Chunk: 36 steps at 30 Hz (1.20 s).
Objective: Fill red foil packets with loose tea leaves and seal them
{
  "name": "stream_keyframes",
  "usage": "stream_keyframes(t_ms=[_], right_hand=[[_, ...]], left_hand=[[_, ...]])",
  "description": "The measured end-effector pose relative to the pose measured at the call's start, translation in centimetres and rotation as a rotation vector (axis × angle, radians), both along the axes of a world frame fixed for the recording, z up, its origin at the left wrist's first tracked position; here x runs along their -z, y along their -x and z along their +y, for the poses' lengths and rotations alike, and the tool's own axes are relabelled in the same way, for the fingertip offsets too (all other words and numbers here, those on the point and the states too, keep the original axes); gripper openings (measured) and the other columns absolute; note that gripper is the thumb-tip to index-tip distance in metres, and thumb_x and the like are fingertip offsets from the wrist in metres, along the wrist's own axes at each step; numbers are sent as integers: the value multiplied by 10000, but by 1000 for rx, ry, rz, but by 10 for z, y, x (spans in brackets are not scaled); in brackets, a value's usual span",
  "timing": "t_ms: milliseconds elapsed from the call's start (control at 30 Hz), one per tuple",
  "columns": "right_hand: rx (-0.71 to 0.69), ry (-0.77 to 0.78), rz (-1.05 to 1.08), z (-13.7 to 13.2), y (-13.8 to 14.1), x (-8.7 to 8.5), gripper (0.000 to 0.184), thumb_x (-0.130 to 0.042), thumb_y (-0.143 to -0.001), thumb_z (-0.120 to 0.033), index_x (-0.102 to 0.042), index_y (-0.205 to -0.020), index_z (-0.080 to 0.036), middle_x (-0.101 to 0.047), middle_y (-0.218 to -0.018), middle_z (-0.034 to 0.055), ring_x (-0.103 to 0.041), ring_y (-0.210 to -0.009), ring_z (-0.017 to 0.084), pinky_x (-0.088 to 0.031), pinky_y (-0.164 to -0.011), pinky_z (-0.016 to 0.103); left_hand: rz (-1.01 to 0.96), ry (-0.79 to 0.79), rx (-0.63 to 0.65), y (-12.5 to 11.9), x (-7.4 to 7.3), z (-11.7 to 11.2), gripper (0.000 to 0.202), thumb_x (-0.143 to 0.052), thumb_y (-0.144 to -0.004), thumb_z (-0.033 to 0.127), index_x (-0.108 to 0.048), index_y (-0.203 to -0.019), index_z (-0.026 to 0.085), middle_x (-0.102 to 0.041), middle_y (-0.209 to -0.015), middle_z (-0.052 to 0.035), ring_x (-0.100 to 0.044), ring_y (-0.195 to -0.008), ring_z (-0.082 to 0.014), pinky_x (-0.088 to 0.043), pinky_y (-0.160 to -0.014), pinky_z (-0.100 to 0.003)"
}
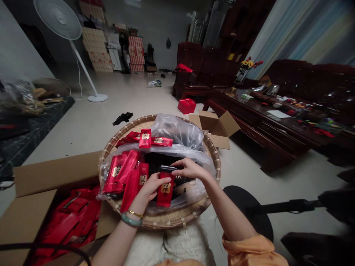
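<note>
In my left hand [152,187] is a red packet [164,195] with a gold label and dark lettering, held upright with its top edge up. My right hand [190,169] pinches a short black bar-like thing [167,168] at the packet's mouth; its exact kind I cannot make out. Both hands are over a clear plastic bag [181,147] of dark loose leaves, which lies opened out in a round woven bamboo basket [217,162]. Several flat red packets [118,171] lie on the bag to the left, and others [145,138] lie along its far side.
At lower left stands an open cardboard box [52,168] full of red packets. Beyond the basket are a small open carton [219,127] and a red box [186,105]. A wooden table [249,118] runs along the right; a standing fan [97,97] is at far left.
</note>
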State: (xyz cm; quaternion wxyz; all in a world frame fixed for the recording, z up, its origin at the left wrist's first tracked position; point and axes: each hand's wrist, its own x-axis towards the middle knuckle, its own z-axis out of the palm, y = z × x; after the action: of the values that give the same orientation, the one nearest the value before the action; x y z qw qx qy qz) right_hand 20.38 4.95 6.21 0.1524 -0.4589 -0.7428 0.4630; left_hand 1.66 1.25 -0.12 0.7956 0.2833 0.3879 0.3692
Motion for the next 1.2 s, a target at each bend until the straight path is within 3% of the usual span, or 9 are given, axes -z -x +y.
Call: stream_keyframes(t_ms=[200,400,500,667,867,1200], right_hand=[[13,11,29,7,-1,12,365,-654,-734,-353,-715,-1035,-157,-726,-846,12,-615,-724,181,-445,-668,258],[39,27,46,9,0,14,386,-651,-731,-389,-719,-1039,-167,-710,-820,-4,-581,-701,168,-422,-668,254],[45,28,70,11,2,17,409,-651,-726,-401,-712,-1060,-172,-707,-825,-8,-575,-709,169,-422,-683,260],[78,40,75,12,5,20,406,-652,-718,-395,-716,-1053,-176,-681,-761,-16,-531,-662,142,-388,-623,233],[98,84,73,12,8,19,415,-640,-729,-399,-709,-1064,-164,-591,-602,-27,-400,-506,84,-305,-504,208],[101,32,70,11,11,16,407,-636,-730,-410,-719,-1045,-167,-606,-645,-22,-417,-553,95,-314,-524,211]], left_hand=[[-18,3,40,4,-2,1,407,-848,-559,261,-664,-881,93,-727,-755,-93,-702,-677,-228,-542,-620,-283],[-142,4,-144,6,-6,11,355,-675,-790,354,-644,-1039,104,-733,-830,-99,-697,-710,-192,-550,-679,-281],[-132,35,-138,6,-10,16,308,-628,-832,334,-650,-1017,89,-731,-785,-93,-689,-660,-175,-544,-647,-259],[-94,34,-123,7,-17,21,230,-619,-838,321,-664,-881,100,-708,-661,-58,-643,-513,-130,-511,-553,-217],[-102,0,-114,10,-21,22,239,-683,-781,327,-623,-684,118,-679,-592,-33,-617,-476,-113,-497,-547,-210],[-67,2,-113,13,-22,24,242,-704,-752,358,-634,-746,127,-673,-590,-15,-617,-487,-105,-496,-537,-200]])
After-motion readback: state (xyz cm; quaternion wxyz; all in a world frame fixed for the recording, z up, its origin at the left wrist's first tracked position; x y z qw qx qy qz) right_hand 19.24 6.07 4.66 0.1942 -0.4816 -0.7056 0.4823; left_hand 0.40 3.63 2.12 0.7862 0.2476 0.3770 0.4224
